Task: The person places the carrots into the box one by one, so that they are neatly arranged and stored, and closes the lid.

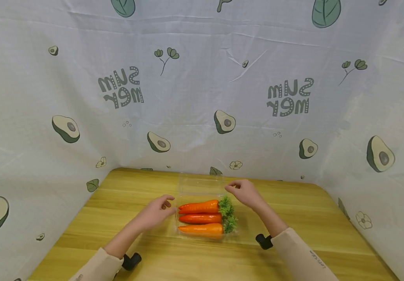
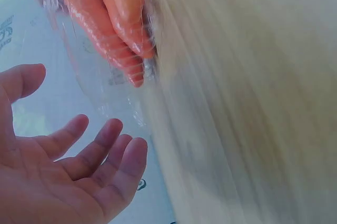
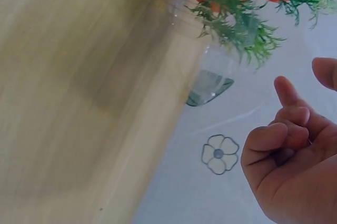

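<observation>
Three orange carrots [image 1: 200,217] with green tops lie side by side in a clear plastic box [image 1: 238,231] at the middle of the wooden table [image 1: 304,218]. Its clear lid [image 1: 200,183] lies open toward the back. My left hand [image 1: 168,205] hovers at the box's left edge, by the carrot tips [image 2: 126,39]. In the left wrist view the left hand [image 2: 73,108] shows an open palm with relaxed fingers, holding nothing. My right hand [image 1: 231,187] floats over the box's back right corner beside the carrot greens [image 3: 237,23]. The right hand [image 3: 304,76] has loosely curled fingers and grips nothing.
A white cloth [image 1: 202,97] printed with avocados and leaves walls in the table at the back and both sides. Bare wood runs left, right and in front of the box. Black wrist mounts [image 1: 131,260] sit on both forearms.
</observation>
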{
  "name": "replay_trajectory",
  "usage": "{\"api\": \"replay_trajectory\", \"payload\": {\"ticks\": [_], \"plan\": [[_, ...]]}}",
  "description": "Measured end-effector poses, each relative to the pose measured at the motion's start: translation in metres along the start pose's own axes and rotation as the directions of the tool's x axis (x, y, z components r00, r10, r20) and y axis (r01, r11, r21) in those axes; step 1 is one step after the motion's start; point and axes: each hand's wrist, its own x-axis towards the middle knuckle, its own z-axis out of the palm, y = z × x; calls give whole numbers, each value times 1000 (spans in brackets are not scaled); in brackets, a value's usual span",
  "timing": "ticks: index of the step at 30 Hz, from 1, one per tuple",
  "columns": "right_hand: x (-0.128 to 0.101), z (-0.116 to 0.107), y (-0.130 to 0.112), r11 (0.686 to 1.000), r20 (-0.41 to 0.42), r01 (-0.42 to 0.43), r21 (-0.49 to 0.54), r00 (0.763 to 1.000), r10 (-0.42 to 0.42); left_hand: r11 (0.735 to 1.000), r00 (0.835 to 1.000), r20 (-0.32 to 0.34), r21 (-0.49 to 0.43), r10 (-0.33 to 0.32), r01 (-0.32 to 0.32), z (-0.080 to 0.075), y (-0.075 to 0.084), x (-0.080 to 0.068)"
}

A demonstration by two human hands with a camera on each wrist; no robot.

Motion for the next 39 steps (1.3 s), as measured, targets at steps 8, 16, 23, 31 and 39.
{"api": "replay_trajectory", "payload": {"ticks": [8, 16, 23, 31, 39], "plan": [[3, 4, 17, 997, -11, -76, 22, 997, 77, 997, 996, -34, -1, -81, 81, -1, -10, 27], [9, 10, 31, 986, -6, -139, 93, 990, 140, 995, 994, -45, 0, -100, 100, -2, -18, 49], [15, 16, 37, 962, 12, -209, 174, 978, 210, 991, 992, -25, -50, -126, 125, -3, -20, 60], [22, 21, 42, 943, 38, -264, 202, 964, 262, 968, 981, -11, -164, -194, 190, 2, -22, 69], [24, 25, 43, 933, 46, -286, 218, 958, 283, 943, 978, -1, -267, -207, 199, 6, -19, 75]]}}
